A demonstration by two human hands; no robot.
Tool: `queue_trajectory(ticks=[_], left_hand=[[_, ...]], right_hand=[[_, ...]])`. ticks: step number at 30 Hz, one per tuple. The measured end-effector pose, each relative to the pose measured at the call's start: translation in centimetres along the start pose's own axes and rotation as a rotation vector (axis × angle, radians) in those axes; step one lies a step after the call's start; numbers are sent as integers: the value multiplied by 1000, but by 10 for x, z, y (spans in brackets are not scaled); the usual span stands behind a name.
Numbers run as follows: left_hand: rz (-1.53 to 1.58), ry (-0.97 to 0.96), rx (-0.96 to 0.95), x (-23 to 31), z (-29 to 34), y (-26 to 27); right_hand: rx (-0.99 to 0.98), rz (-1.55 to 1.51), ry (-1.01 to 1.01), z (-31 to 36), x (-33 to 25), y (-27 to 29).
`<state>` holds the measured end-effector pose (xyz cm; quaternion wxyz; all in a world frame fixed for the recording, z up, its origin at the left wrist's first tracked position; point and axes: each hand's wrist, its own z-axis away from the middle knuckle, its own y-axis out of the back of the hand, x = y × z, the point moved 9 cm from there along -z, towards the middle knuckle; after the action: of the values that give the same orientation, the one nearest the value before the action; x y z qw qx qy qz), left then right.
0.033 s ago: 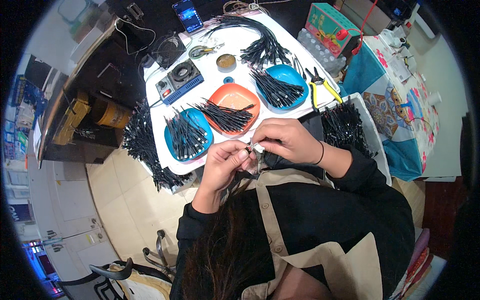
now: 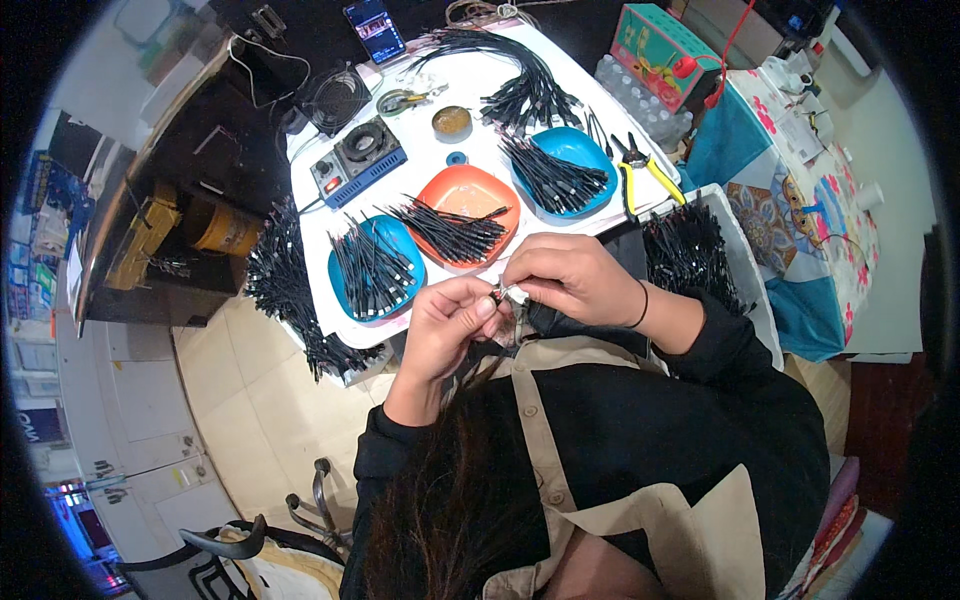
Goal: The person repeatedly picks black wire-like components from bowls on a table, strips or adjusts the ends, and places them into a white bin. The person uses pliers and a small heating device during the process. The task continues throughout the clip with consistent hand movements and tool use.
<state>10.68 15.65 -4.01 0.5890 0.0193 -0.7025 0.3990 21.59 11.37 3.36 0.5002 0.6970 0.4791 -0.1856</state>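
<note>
At the near edge of the white table, my left hand and my right hand meet with fingertips pinched together. Between them are thin wire ends and a small white piece, partly hidden by the fingers. My left thumb and index finger close on the wires. The white piece is at my right fingertips. Just beyond my hands, short black cables lie in a blue bowl on the left, an orange bowl in the middle and another blue bowl on the right.
Yellow-handled wire strippers lie at the table's right. Farther back are a blue control box, a round tin, a loose cable bundle and a lit phone. Black cables fill containers on the left and right.
My hands keep the same pinch at the same place, with only a very slight shift of the fingers. The picture on the phone screen is different.
</note>
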Motion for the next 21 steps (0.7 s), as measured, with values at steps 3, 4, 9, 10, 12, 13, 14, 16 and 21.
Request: queue_trajectory(ticks=[3, 4, 9, 10, 12, 13, 14, 16, 21], left_hand=[[68, -12, 46, 1, -2, 4], [84, -5, 63, 0, -2, 5], [230, -47, 65, 0, -3, 1], [250, -69, 55, 2, -3, -1], [232, -139, 74, 9, -3, 1], [196, -154, 83, 12, -3, 1], [163, -177, 96, 15, -3, 2], [130, -199, 100, 18, -3, 2], [156, -213, 82, 18, -9, -1]], right_hand=[[36, 38, 85, -3, -5, 5], [34, 34, 93, -3, -4, 5], [-14, -414, -110, -6, 25, -3], [3, -785, -264, -5, 40, -10], [117, -1171, -351, -3, 50, -9], [99, -993, -405, -2, 56, -5], [58, -709, -314, -4, 49, 3], [-9, -150, -126, -7, 29, 17], [93, 5, 140, -16, -8, 26]])
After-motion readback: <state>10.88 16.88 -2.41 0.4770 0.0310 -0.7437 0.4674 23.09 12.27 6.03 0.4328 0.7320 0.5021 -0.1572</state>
